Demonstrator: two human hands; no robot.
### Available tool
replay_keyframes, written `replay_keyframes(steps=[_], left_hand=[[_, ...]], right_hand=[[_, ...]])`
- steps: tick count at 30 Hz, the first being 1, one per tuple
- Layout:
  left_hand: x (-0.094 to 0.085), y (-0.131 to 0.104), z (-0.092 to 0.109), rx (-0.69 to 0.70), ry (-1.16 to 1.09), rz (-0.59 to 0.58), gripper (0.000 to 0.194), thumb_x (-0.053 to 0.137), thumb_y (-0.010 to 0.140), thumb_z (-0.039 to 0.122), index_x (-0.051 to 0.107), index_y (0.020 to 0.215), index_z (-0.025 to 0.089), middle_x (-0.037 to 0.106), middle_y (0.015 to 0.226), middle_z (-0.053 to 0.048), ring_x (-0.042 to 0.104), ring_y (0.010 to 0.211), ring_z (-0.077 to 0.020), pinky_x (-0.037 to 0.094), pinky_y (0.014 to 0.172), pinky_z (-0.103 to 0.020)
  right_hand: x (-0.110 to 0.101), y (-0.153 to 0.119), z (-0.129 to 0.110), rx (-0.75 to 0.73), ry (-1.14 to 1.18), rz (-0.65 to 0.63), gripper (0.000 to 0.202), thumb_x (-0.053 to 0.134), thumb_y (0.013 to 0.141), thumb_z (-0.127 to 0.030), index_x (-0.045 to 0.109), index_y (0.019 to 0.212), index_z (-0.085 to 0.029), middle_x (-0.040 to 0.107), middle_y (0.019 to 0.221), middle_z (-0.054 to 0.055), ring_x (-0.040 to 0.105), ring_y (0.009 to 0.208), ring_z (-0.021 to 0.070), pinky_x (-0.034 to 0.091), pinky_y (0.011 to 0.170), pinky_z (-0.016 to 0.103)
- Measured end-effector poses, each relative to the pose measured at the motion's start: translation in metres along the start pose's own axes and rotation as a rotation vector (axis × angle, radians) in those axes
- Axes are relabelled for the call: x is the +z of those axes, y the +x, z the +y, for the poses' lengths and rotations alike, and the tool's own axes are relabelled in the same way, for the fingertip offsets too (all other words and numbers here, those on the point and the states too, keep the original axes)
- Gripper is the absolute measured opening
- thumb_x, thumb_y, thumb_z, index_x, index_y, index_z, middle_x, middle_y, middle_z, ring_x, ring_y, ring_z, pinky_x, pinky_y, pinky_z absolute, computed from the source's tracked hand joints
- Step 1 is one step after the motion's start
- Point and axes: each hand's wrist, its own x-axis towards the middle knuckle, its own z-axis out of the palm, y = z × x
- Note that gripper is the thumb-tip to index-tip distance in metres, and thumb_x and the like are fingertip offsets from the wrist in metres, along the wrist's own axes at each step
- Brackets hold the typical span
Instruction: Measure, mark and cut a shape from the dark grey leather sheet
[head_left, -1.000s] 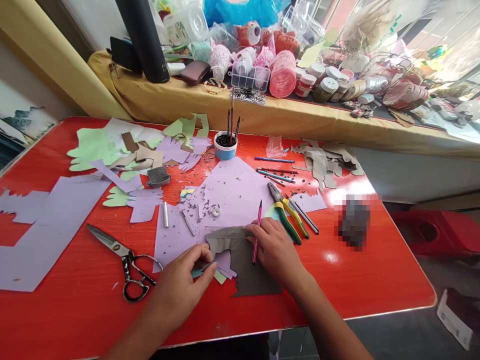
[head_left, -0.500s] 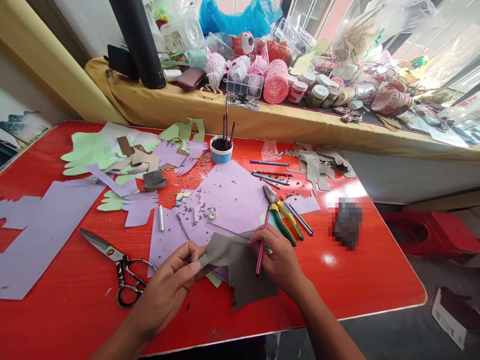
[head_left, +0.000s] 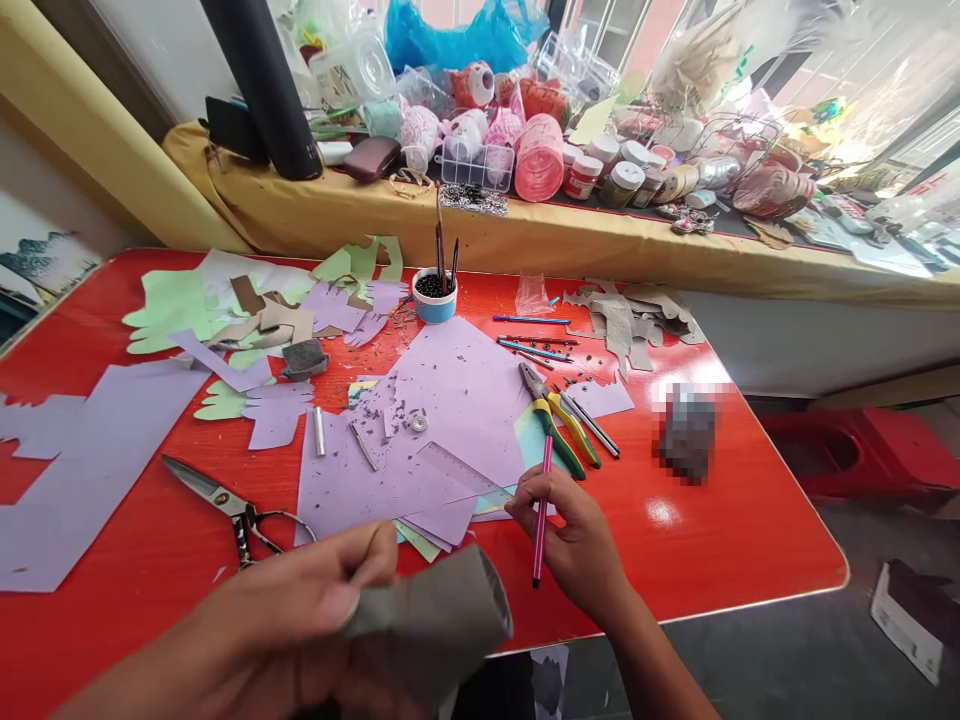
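My left hand (head_left: 300,600) pinches a dark grey sheet (head_left: 442,615) by its edge, raised and curled near the table's front edge, slightly blurred. My right hand (head_left: 566,530) is closed round a magenta pen (head_left: 541,510); its fingertips also meet the end of a clear ruler (head_left: 461,468), which lies over the purple sheets (head_left: 457,400). Dark crumbs, a small round disc (head_left: 419,424) and a thin metal rod (head_left: 363,447) lie on that paper. Pliers (head_left: 551,420) with green and yellow handles rest just beyond my right hand.
Large scissors (head_left: 217,495) lie at the left, by purple and green paper cutouts (head_left: 176,305). A blue-and-white cup (head_left: 435,300) holds thin tools. Grey scraps (head_left: 622,325) lie at the back right. Jars and bottles crowd the windowsill (head_left: 337,215). A red stool (head_left: 862,450) stands right.
My left hand has lifted the grey sheet off the papers and drawn it toward me, uncovering the ruler. The grey sheet has left my right hand, which still has the pen.
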Motion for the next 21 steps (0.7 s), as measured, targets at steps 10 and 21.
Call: replay_keyframes(steps=[10, 21], left_hand=[[-0.065, 0.094, 0.036, 0.249, 0.822, 0.340, 0.041, 0.073, 0.086, 0.060, 0.054, 0.094, 0.024, 0.071, 0.082, 0.000, 0.073, 0.080, -0.0227, 0.059, 0.069, -0.035], [-0.068, 0.082, 0.036, 0.289, 1.612, 0.641, 0.024, 0.050, 0.098, 0.041, 0.060, 0.115, 0.028, 0.066, 0.069, 0.003, 0.064, 0.065, -0.0251, 0.036, 0.058, -0.031]], right_hand=[[-0.005, -0.012, 0.011, 0.004, -0.051, 0.016, 0.018, 0.062, 0.099, -0.010, 0.063, 0.090, -0.025, 0.064, 0.086, 0.001, 0.061, 0.078, 0.0181, 0.049, 0.070, 0.028], [0.006, 0.003, 0.017, 0.036, -0.017, -0.010, 0.020, 0.058, 0.100, -0.008, 0.061, 0.089, -0.025, 0.061, 0.087, 0.000, 0.060, 0.080, 0.0176, 0.046, 0.071, 0.028]])
